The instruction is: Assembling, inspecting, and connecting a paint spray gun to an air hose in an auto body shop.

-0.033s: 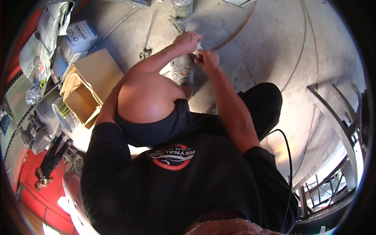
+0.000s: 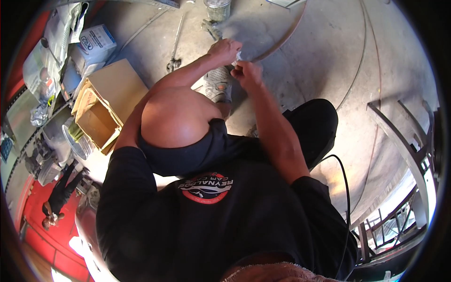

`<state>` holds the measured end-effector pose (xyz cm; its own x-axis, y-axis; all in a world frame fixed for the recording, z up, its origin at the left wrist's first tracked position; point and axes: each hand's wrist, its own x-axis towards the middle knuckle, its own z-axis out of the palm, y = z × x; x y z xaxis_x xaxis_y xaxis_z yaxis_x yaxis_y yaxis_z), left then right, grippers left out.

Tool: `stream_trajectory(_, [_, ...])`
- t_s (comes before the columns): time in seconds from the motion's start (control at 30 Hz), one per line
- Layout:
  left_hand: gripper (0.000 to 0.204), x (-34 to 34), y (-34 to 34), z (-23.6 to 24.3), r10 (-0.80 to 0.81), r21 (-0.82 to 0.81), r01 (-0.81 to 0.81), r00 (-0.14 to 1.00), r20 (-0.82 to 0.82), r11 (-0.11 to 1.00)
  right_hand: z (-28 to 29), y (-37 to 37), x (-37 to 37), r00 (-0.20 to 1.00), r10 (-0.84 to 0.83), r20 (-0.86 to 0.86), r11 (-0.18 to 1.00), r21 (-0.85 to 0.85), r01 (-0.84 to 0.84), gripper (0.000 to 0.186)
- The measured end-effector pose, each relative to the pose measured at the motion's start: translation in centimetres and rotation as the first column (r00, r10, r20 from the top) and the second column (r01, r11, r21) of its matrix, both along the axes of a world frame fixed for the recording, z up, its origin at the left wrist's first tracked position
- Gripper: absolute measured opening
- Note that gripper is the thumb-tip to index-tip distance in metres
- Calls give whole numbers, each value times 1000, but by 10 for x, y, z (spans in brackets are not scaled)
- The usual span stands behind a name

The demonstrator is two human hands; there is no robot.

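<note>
Fingers of the left hand [image 2: 226,51] are curled closely onto a small white piece [image 2: 238,56], seemingly so it is steadied between both hands, near the grey shoe [image 2: 217,83]. Right hand [image 2: 247,74] is curled beside it; whether anything is gripped cannot be told.

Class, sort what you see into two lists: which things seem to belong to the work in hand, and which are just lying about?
Seemingly in use:
- left hand and right hand, close together
- small pale item between them, too small to identify

Apparently lying about:
- cardboard box
- blue-and-white package
- clear tub
- thin rod on the floor
</note>
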<state>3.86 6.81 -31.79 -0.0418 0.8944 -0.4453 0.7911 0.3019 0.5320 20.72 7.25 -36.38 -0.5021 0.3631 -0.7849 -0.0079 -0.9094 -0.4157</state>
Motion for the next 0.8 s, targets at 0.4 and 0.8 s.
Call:
stream_trajectory(0.4, [27,-3,5,22,-235,100,280,916,-326,955,34,6,4,917,-387,-95,916,-150,371,17])
stream_trajectory(0.8, [23,-14,8,20,-328,62,380,861,-389,923,9,10,12,749,-359,556,835,550,-8,28])
